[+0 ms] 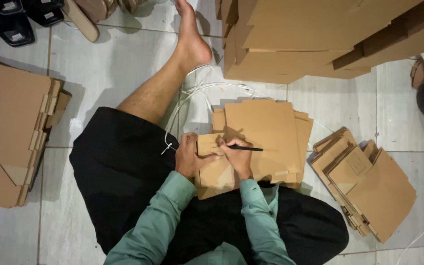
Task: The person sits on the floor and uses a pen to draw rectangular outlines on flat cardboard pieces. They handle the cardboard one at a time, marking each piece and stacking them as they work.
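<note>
Pen (245,147) gripped by right hand (237,156) on cardboard (266,132).

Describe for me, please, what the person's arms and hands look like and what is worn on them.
Both arms wear long, pale green shirt sleeves with buttoned-style cuffs ending at the wrists. The left hand and right hand are bare: no gloves, and no rings, watch or bracelet can be made out. The cloth is plain, without pattern or markings, and creased along the forearms.

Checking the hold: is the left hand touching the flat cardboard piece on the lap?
Touching: the head view shows the left hand pressed on the flat cardboard piece.
</note>
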